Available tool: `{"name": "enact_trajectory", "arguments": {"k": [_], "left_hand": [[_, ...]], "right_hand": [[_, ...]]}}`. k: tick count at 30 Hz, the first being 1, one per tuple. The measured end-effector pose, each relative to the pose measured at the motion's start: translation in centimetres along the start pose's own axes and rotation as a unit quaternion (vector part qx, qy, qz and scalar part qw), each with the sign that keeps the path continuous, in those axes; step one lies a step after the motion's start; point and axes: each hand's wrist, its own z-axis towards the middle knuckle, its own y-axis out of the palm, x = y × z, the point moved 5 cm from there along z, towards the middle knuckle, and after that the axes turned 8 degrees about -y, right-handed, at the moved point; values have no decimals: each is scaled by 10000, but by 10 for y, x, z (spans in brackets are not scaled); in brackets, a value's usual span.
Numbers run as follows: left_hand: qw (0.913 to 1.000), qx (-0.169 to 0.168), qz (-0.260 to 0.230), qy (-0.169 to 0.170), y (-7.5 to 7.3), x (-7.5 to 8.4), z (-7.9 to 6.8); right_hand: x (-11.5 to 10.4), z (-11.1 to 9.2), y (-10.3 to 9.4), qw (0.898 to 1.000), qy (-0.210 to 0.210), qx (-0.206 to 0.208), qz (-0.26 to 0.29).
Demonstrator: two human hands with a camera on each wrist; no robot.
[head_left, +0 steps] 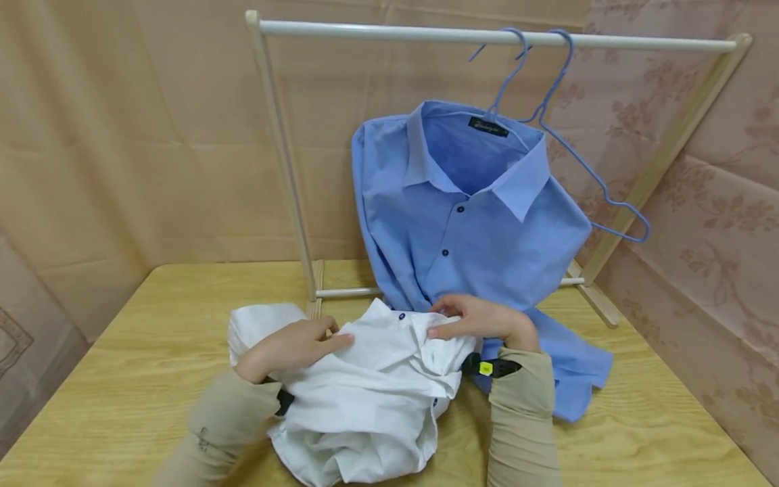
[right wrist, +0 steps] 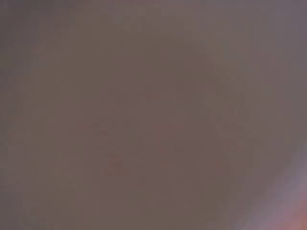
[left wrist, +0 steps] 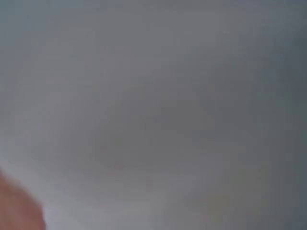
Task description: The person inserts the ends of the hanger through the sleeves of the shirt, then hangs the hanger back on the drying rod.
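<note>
A white button-up shirt [head_left: 365, 399] lies bunched on the table in front of me, with dark buttons along its placket. My left hand [head_left: 292, 346] rests on its left part, thumb stretched over the cloth and fingers slightly bent. At the shirt's upper right, my right hand [head_left: 481, 319] pinches a fold of it between thumb and fingers. Just behind hangs a blue shirt [head_left: 487, 230], its lower part draped on the table. Pale blurred cloth fills the left wrist view, with a bit of skin in a corner. The right wrist view is too blurred to read.
A clothes rack [head_left: 389, 31] with a white bar and wooden legs stands across the back of the table [head_left: 115, 379]. On the bar, a bare blue hanger [head_left: 599, 186] hangs right of the blue shirt's hanger [head_left: 508, 74]. Curtains [head_left: 182, 135] enclose the back and sides.
</note>
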Motion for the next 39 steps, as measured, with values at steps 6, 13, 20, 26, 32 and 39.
{"name": "enact_trajectory", "arguments": {"k": [6,13,20,26,32,39], "left_hand": [[9989,291,98,359,7,8,6],[9876,1205,-561,840,-4,10,7],[9550,2561,-1391,550,-33,-1,-2],[9060,3682,-2054,377,-58,-5,-19],[9011,3522,-2514,267,-65,-1,-27],[8974,2099,-3855,-457,-60,-6,-23]], "right_hand": [[2,-2,0,9997,-20,-188,-151],[-6,-3,-10,9941,-730,759,269],[-16,-13,-30,9515,-1298,2499,1238],[-33,-20,-39,9286,-1887,3037,998],[-37,-20,-24,9679,-1689,1735,679],[-29,-18,-13,9796,-1753,305,932]]}}
